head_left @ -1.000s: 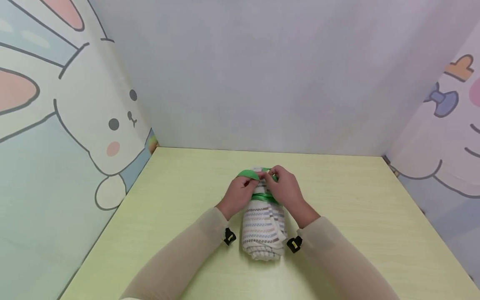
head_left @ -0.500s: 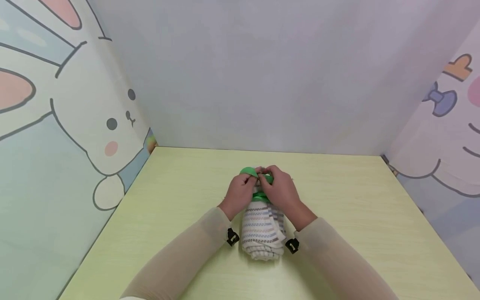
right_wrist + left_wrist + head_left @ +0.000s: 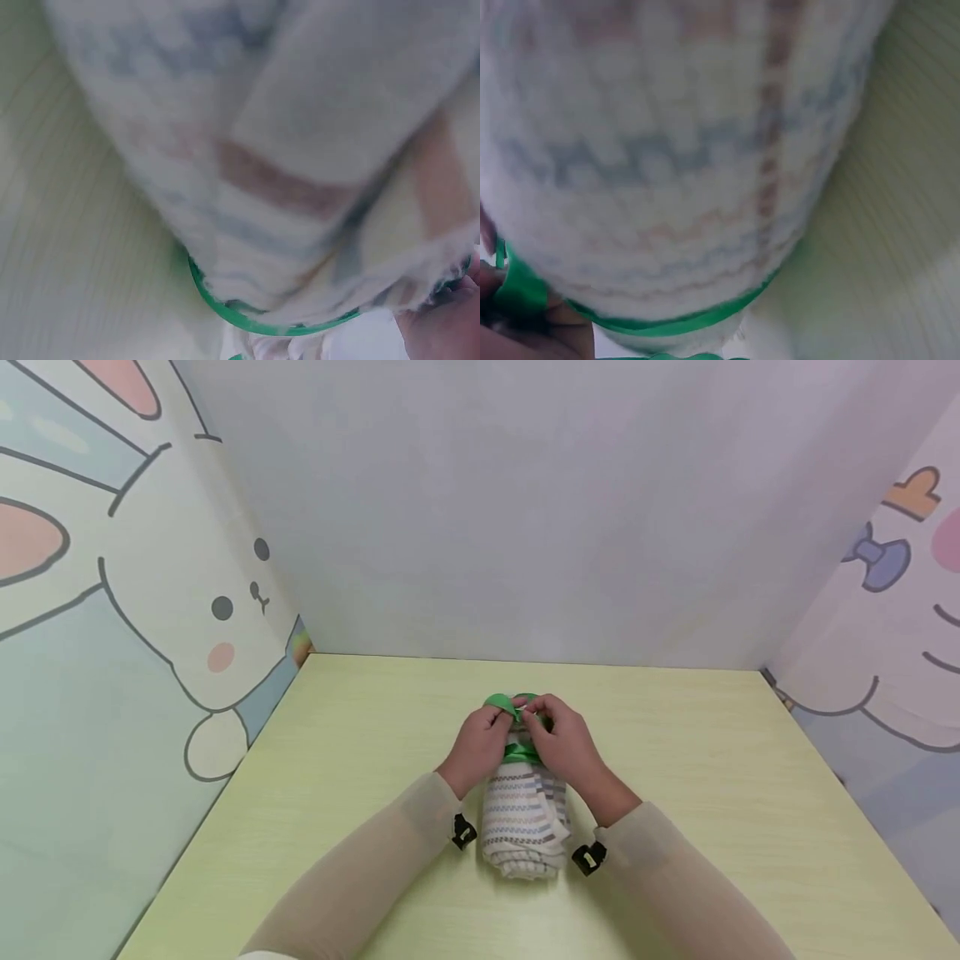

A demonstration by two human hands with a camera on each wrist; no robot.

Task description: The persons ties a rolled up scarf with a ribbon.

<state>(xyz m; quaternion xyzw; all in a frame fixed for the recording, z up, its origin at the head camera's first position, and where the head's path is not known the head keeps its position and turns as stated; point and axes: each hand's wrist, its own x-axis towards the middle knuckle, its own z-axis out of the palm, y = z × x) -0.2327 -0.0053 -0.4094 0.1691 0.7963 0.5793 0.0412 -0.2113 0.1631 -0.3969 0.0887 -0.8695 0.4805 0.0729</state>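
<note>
A rolled towel (image 3: 521, 814), white with coloured stripes, lies lengthwise on the table. Around its far half runs a green ribbon (image 3: 519, 753), which also shows as a band in the left wrist view (image 3: 682, 322) and the right wrist view (image 3: 277, 328). Over the towel's far end, my left hand (image 3: 480, 745) pinches a loop of the ribbon between thumb and fingers. Close beside it, the right hand (image 3: 566, 743) pinches another part of the ribbon, its fingertips nearly meeting the left ones. The exact crossing of the ribbon is hidden by the fingers.
The pale yellow-green table (image 3: 360, 727) spreads out on both sides of the towel. Behind it stands a plain light wall (image 3: 525, 527). Side panels carry cartoon drawings, a rabbit (image 3: 202, 577) among them. Small black clips (image 3: 463, 832) hang at the sleeve cuffs.
Both hands stay at the towel's far end. The fingertips came together over the ribbon, then the right ones drew slightly apart. The ribbon loop at the left hand shifted a little.
</note>
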